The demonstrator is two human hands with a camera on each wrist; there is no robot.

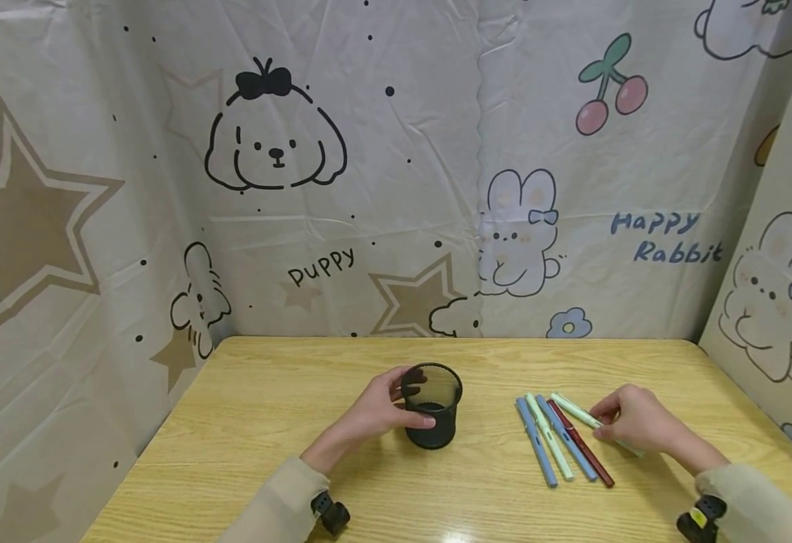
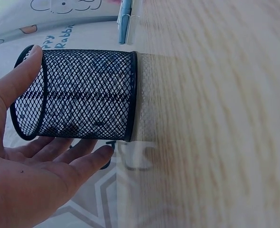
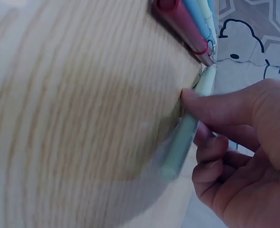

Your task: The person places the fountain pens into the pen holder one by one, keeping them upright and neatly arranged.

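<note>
Head view: your left hand [image 1: 376, 411] is cupping the black mesh cup [image 1: 431, 406], thumb at the rim, fingers loosely curled round the wall. Right of the cup, your right hand [image 1: 630, 419] is pinching a pale green pen [image 1: 575, 410], lying just beside four more pens [image 1: 559, 441] on the wooden table [image 1: 267, 422]. Pen is probably light, stiff, smooth and slippery; you're gripping mid-barrel, likely the steadiest spot. Cup looks light and could tip.

Mesh cup [image 1: 431, 415] on the table [image 1: 267, 392], left of the row of pens [image 1: 562, 440]
</note>
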